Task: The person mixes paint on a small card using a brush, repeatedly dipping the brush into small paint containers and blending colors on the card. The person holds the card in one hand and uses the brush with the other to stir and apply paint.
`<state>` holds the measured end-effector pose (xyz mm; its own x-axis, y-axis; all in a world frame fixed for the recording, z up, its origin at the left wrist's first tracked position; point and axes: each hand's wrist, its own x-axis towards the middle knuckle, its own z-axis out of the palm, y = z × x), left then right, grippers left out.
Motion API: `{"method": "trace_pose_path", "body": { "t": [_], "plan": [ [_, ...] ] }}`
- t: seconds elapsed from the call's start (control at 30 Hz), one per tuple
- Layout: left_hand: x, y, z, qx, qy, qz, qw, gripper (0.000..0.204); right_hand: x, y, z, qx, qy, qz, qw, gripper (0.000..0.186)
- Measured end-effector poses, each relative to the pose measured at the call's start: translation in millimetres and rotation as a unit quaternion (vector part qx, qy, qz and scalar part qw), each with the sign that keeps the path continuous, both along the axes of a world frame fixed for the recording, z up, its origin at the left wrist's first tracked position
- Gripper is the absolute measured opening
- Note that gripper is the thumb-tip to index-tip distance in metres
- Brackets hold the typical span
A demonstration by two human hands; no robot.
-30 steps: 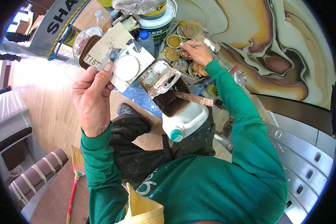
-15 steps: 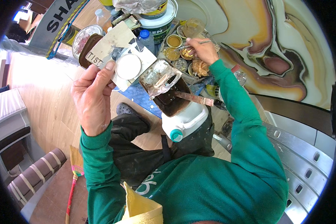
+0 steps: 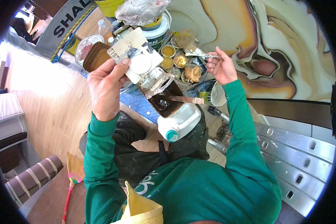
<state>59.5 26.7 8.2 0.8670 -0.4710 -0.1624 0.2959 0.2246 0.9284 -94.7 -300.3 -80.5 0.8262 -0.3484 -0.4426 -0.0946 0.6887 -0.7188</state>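
My left hand (image 3: 105, 86) pinches a stained piece of card (image 3: 127, 44) by its near edge, thumb on top. On the card lies a round white disc (image 3: 140, 64), like a lid or a shallow cup of white paint. To the right, my right hand (image 3: 224, 69) grips a slim, whitish paint-smeared tool (image 3: 199, 55), pointing left; its tip is too small to make out. Beyond and left of that hand are several small open tins of gold paint (image 3: 180, 61). A dark, paint-crusted tray (image 3: 167, 100) with a flat brush (image 3: 186, 99) across it stands below the card.
A white jug (image 3: 181, 121) with a teal cap sits by my legs. Paint buckets (image 3: 155, 39) stand at the back. A marbled panel (image 3: 283, 44) fills the far right, above a metal ladder (image 3: 287, 156). A broom (image 3: 74, 171) lies lower left.
My right hand has drawn back from the gold tins toward the right, with the slim tool now pointing left. My left hand and the card have shifted right in view.
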Motion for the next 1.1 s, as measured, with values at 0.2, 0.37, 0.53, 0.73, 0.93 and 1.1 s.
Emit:
{"method": "trace_pose_path", "body": {
  "t": [0.2,0.37,0.53,0.73,0.93,1.1],
  "plan": [
    [-2.3,-0.2,7.1,0.006,-0.022,-0.024,0.999,0.007,3.9,4.0,-4.2,-0.161,0.06,-0.003,0.985,0.039],
    [-3.4,5.3,3.1,-0.001,-0.008,-0.007,1.0,0.008,28.2,13.4,-43.9,-0.232,0.127,0.037,0.964,0.035],
    [0.9,17.4,-1.6,0.053,-0.026,0.015,0.998,0.018,43.4,16.3,-79.9,-0.259,0.165,0.062,0.95,0.031],
    [-1.1,24.2,-2.9,-0.002,-0.007,0.006,1.0,0.019,48.8,11.2,-96.4,-0.268,0.179,0.07,0.944,0.03],
    [2.0,21.9,-2.4,0.008,-0.012,-0.001,1.0,0.019,50.2,14.7,-93.1,-0.29,0.183,0.087,0.935,0.029],
    [2.1,20.6,-4.0,0.0,-0.015,0.001,1.0,0.018,49.2,17.6,-89.2,-0.315,0.185,0.084,0.927,0.029]
  ]
}}
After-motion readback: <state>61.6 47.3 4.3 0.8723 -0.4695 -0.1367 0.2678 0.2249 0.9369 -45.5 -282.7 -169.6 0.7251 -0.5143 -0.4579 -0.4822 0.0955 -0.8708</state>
